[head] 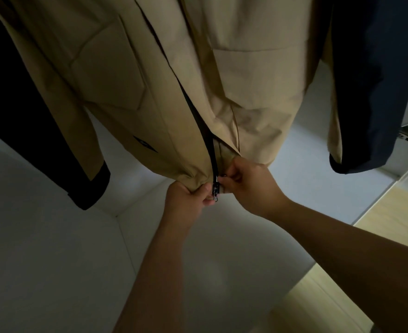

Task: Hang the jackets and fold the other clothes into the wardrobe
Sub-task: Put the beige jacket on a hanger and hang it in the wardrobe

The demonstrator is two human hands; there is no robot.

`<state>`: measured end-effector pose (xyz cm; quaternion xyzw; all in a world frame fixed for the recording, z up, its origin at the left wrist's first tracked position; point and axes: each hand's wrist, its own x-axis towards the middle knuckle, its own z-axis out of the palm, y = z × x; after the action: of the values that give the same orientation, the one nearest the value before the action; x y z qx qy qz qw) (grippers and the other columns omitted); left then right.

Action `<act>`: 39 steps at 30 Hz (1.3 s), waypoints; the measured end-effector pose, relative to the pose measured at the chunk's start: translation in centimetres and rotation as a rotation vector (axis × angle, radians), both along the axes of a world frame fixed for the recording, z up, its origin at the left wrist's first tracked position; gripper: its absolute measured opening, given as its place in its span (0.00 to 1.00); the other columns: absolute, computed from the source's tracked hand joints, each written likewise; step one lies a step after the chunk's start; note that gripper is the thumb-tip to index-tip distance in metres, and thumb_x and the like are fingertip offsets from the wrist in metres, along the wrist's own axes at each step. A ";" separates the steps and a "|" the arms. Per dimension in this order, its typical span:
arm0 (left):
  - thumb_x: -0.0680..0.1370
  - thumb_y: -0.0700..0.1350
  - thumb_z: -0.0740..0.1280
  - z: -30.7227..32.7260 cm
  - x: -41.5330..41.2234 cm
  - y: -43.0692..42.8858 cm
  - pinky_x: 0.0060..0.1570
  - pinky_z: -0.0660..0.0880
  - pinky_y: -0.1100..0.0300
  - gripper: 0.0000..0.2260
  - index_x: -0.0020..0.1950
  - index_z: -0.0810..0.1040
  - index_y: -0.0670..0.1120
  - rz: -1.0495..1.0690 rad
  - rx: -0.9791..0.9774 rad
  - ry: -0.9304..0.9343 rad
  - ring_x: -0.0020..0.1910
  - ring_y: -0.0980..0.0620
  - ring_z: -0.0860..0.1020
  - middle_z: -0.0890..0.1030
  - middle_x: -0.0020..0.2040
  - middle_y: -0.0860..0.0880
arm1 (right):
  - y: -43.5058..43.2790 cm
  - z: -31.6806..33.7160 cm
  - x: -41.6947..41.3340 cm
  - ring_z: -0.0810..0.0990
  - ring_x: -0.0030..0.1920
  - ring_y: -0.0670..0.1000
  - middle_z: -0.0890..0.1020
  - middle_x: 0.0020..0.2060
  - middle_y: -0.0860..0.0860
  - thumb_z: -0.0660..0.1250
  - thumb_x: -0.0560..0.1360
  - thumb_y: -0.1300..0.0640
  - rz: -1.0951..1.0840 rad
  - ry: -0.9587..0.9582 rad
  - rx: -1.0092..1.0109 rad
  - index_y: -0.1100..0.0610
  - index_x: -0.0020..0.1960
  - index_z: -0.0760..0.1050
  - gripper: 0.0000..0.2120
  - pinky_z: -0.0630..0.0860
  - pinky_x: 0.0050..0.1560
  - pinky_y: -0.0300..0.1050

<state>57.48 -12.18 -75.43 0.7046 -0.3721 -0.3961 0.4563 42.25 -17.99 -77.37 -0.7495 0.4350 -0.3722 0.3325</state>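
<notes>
The tan jacket hangs above the wardrobe back corner, between a black garment and a navy jacket; the left hand clenches its hem taut, apparently so the right hand, pinching the zipper, can seat it

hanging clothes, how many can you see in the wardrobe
3: a tan jacket in the middle, a black garment at the left edge, and a navy garment on the right. More may hang out of frame.
</notes>
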 end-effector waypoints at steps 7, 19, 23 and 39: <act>0.81 0.37 0.66 0.4 -0.6 -0.6 0.44 0.81 0.59 0.06 0.53 0.81 0.37 -0.017 0.057 0.075 0.34 0.56 0.83 0.84 0.40 0.46 | -0.4 1.1 0.9 0.69 0.28 0.43 0.74 0.31 0.48 0.73 0.73 0.67 -0.054 -0.044 -0.279 0.63 0.39 0.74 0.09 0.66 0.31 0.27; 0.76 0.30 0.69 0.4 -0.9 -0.1 0.54 0.81 0.54 0.12 0.58 0.80 0.38 0.103 -0.130 0.447 0.53 0.45 0.84 0.85 0.54 0.41 | -1.2 1.2 0.5 0.83 0.43 0.42 0.85 0.45 0.47 0.70 0.78 0.61 0.122 -0.011 0.016 0.56 0.56 0.84 0.08 0.77 0.44 0.29; 0.73 0.30 0.72 0.2 -1.1 -0.3 0.60 0.78 0.48 0.11 0.55 0.81 0.37 0.177 -0.095 0.406 0.55 0.42 0.83 0.84 0.53 0.39 | -1.3 0.7 0.5 0.80 0.38 0.33 0.83 0.37 0.38 0.75 0.75 0.58 0.088 -0.040 0.130 0.54 0.49 0.86 0.04 0.72 0.39 0.25; 0.73 0.37 0.76 0.3 -0.6 -0.5 0.62 0.76 0.46 0.12 0.54 0.82 0.38 0.076 0.149 -0.057 0.55 0.40 0.81 0.84 0.53 0.41 | -1.9 4.3 -0.4 0.81 0.44 0.53 0.84 0.41 0.55 0.72 0.76 0.62 0.076 0.169 -0.335 0.62 0.46 0.85 0.04 0.75 0.48 0.43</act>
<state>56.83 -12.68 -75.13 0.7612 -0.3276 -0.3849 0.4063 41.87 -19.87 -73.03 -0.8388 0.3649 -0.3623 0.1790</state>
